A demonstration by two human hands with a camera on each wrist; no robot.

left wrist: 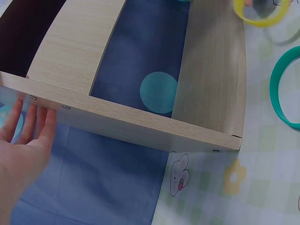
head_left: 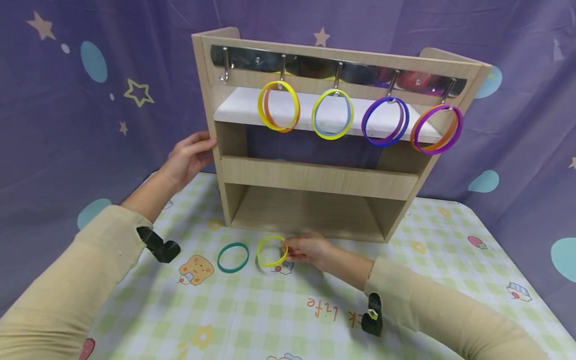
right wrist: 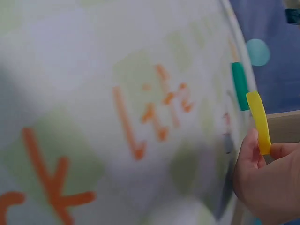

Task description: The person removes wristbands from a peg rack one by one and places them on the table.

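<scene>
Yellow ring (right wrist: 259, 123) and teal-green ring (right wrist: 240, 86): each plain, one colour. Hanging pairs, left to right: yellow-and-orange pair (head_left: 259, 102), yellow-and-pale-blue pair (head_left: 313, 115), blue-and-purple pair (head_left: 363, 125), purple-and-orange pair (head_left: 461, 125). Rack (head_left: 315, 177): pale beige wood grain; upper shelf (head_left: 245, 107) white; hook strip (head_left: 360, 74) silvery, mirror-like. Worktop cover (head_left: 252, 305): pale green-and-white check, printed with yellow flowers (head_left: 203, 337), orange lettering (head_left: 321, 307), tan bear (head_left: 196, 270), pinkish-red strawberry (head_left: 477, 242). Curtain (head_left: 148, 45): violet-blue with teal ovals (head_left: 94, 61), pale pink stars (head_left: 42, 25). Sleeves (head_left: 58, 295): plain cream. Wrist cameras (head_left: 157, 244): black.
</scene>
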